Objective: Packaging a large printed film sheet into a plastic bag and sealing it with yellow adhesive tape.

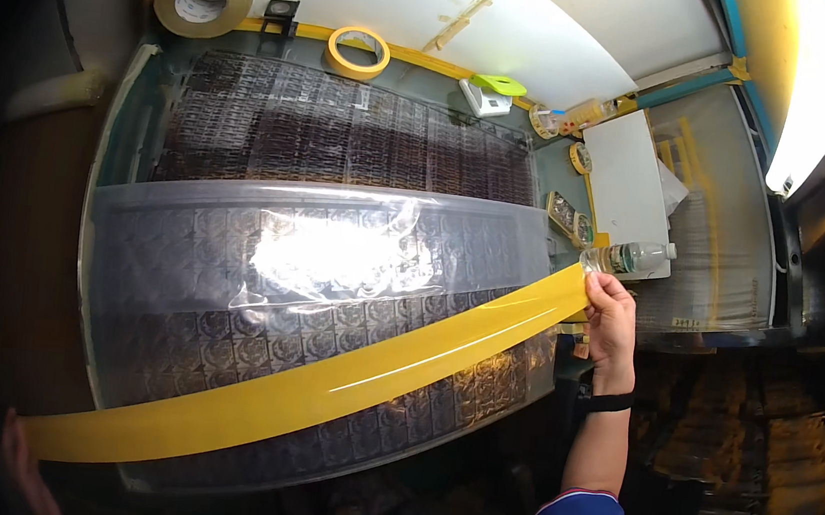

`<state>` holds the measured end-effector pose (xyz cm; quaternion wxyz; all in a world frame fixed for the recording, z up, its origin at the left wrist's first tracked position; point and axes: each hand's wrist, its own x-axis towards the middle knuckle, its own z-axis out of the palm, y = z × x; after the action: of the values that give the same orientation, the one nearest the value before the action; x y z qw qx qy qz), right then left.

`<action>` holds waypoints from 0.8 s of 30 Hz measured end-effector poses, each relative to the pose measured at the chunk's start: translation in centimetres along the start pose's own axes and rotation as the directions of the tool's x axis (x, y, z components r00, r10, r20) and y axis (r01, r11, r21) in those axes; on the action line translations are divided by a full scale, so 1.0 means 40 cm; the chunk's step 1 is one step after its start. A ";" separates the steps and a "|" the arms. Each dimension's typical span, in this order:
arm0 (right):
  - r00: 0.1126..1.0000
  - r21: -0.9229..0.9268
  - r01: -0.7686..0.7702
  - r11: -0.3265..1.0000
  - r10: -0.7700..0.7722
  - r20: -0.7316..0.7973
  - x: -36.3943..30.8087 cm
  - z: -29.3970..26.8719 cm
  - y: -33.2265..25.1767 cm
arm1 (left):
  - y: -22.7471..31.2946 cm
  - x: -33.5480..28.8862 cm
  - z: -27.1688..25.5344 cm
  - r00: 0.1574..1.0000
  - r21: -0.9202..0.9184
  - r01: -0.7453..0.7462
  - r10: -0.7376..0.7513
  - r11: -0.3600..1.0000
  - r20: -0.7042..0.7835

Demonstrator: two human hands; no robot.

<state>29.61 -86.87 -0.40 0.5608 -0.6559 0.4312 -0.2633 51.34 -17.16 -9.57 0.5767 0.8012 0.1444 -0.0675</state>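
Observation:
A long, wide strip of glossy yellow tape (320,374) stretches slantwise over the table, from lower left to the right edge. My right hand (611,319) pinches its right end between thumb and fingers, beside a clear plastic bottle (634,256) lying on its side. At the dark lower left, my left hand (18,452) grips the other end; its fingers show only in part. Below the strip lies a dark patterned film sheet (303,347), with a shiny clear plastic sheet (173,242) partly covering it. Another dark patterned sheet (345,135) lies farther back.
Along the back edge stand a large tape roll (170,1), a small black folding stand (279,20), a yellow tape roll (357,54) and a white-and-lime device (488,97). Small tape rolls (581,158) and a white board (626,184) lie at right, near a lit tube lamp (820,94).

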 end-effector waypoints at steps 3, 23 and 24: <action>0.993 -0.021 -0.034 0.999 0.036 0.108 -0.027 0.043 0.000 | -0.122 0.026 -0.148 1.000 0.010 0.030 -0.030 0.999 0.000; 0.998 -0.133 0.002 0.991 0.007 0.067 0.051 -0.007 0.091 | 0.048 -0.062 0.181 0.994 -0.040 0.029 -0.033 0.999 -0.100; 0.996 -0.137 -0.072 0.988 0.078 0.040 0.070 -0.069 0.082 | 0.085 -0.046 0.258 0.998 -0.056 0.066 -0.065 0.996 0.020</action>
<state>27.82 -90.67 -3.29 0.5343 -0.6813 0.4598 -0.1973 51.24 -28.20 -9.34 0.5978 0.7788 0.1674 -0.0897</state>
